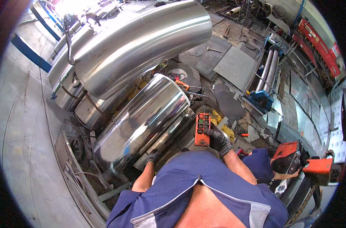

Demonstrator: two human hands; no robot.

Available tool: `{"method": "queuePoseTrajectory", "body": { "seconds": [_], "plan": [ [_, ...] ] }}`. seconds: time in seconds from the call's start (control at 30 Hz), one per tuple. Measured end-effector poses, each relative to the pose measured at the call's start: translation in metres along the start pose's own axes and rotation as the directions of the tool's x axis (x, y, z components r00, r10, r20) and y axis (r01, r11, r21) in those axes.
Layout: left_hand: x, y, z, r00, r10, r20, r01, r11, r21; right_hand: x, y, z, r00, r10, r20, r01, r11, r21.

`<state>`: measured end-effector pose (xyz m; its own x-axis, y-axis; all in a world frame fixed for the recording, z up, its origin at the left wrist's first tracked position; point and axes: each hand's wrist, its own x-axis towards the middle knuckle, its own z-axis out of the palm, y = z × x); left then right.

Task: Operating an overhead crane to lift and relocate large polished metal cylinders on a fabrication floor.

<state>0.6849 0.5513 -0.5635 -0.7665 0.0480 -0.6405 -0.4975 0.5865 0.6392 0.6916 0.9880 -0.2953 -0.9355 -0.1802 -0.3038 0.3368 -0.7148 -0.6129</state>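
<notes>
My right hand (pixel 217 141), in a dark knit glove, grips an orange remote control box (pixel 201 129) with coloured buttons, held upright in front of my chest. My left hand (pixel 154 155), also gloved, rests against the lower end of a shiny steel cylinder (pixel 142 121) that lies tilted on rollers just ahead of me. Its fingers look curled on the cylinder's rim. Behind the cylinder lies a much larger polished steel duct elbow (pixel 142 45).
Round and flat steel plates (pixel 233 64) cover the floor to the right, with two steel tubes (pixel 269 70) and a blue machine (pixel 261 99). A second person in blue (pixel 262 163) crouches at lower right by an orange machine (pixel 317 167). Bare concrete floor (pixel 24 125) lies left.
</notes>
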Motion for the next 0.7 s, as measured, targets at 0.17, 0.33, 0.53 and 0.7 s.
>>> {"method": "queuePoseTrajectory", "body": {
  "seconds": [0.17, 0.33, 0.53, 0.7],
  "plan": [
    [0.007, -0.038, -0.007, 0.946, 0.325, -0.008, -0.291, 0.856, 0.427, -0.005, -0.004, 0.015, 0.999, 0.017, 0.033, -0.018, 0.999, 0.040],
    [0.023, -0.033, -0.003, 0.992, 0.112, 0.066, -0.124, 0.963, 0.237, -0.002, -0.005, 0.015, 0.999, -0.018, 0.028, 0.019, 1.000, -0.015],
    [0.022, 0.001, 0.008, 0.999, -0.037, -0.005, 0.037, 0.957, 0.287, -0.002, 0.002, -0.008, 0.997, -0.065, 0.034, 0.065, 0.998, 0.002],
    [0.018, -0.032, 0.008, 0.445, 0.871, -0.211, -0.844, 0.486, 0.227, -0.004, -0.002, 0.003, 0.994, -0.067, 0.081, 0.068, 0.998, -0.003]
  ]
}}
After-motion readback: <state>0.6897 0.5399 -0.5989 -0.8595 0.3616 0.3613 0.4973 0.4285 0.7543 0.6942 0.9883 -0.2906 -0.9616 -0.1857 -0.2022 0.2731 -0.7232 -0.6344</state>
